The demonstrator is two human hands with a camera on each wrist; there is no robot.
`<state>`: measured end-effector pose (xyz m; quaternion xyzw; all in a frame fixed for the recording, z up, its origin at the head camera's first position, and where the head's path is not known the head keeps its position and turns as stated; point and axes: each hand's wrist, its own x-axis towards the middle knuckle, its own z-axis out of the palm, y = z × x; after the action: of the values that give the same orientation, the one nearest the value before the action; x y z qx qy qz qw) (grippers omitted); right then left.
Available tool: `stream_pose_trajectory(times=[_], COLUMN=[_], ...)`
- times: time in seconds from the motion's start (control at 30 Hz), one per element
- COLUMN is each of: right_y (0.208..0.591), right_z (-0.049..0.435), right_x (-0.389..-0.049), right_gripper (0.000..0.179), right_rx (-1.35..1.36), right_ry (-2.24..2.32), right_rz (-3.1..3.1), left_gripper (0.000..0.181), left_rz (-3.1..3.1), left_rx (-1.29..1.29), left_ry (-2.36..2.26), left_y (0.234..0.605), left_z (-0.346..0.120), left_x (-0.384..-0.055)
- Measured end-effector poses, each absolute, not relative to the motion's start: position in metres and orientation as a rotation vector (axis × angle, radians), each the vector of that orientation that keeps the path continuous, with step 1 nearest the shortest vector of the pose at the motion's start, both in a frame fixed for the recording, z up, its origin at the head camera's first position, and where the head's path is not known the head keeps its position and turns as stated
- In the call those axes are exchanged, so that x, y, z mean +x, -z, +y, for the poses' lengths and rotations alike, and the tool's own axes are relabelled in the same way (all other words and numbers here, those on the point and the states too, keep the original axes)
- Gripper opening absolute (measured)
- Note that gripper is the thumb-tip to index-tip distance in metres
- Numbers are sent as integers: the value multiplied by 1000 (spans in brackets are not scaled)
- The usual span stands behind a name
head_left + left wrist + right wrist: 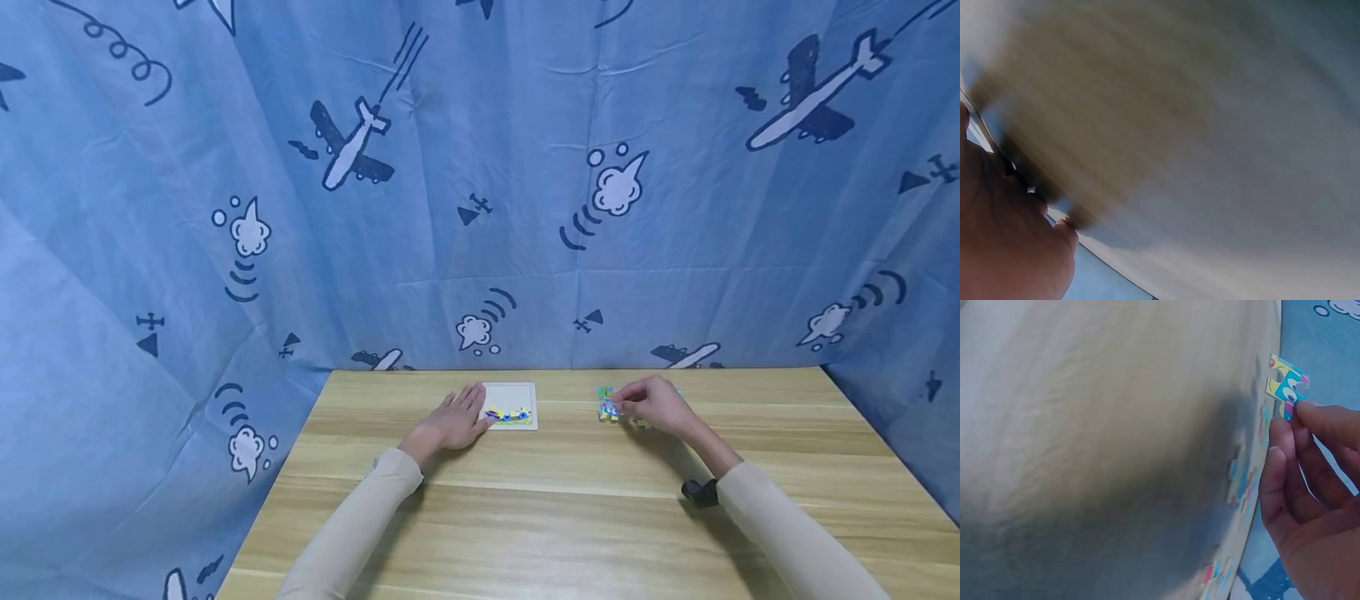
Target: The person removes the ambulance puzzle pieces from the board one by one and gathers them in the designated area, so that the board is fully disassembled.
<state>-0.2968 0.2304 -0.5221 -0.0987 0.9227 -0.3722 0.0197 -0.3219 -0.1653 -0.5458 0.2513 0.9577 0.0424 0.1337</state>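
Observation:
In the head view a white puzzle tray [510, 395] lies on the table, with several joined pieces [513, 416] along its near edge. My left hand [452, 418] rests on the tray's left side, fingers extended. Over the loose pieces on the right, my right hand [657, 404] pinches a puzzle piece [1287, 389] between thumb and fingertips. The piece is yellow and blue with cartoon eyes and stands clear of the table in the right wrist view. Loose puzzle pieces [605, 392] lie under and beside that hand, partly hidden by it.
A wood-grain table [525, 533] carries everything. A blue curtain [465, 167] printed with airplanes hangs behind and at both sides. A small black object [699, 492] shows beside the right sleeve [787, 525].

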Motion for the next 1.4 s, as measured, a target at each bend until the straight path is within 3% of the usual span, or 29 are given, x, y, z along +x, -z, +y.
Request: stream_pose_trajectory(times=[1.07, 1.4], right_y=[531, 535], right_z=[225, 222], right_x=[-306, -308], right_gripper=[7, 10], right_rx=[-469, -362], right_ry=[818, 746], right_rz=[3010, 3058], left_gripper=[75, 72], left_rz=[2753, 2762], left_rx=[706, 716], left_ry=[-128, -106], left_y=[553, 548], left_z=[-167, -165], left_x=[-329, -324])
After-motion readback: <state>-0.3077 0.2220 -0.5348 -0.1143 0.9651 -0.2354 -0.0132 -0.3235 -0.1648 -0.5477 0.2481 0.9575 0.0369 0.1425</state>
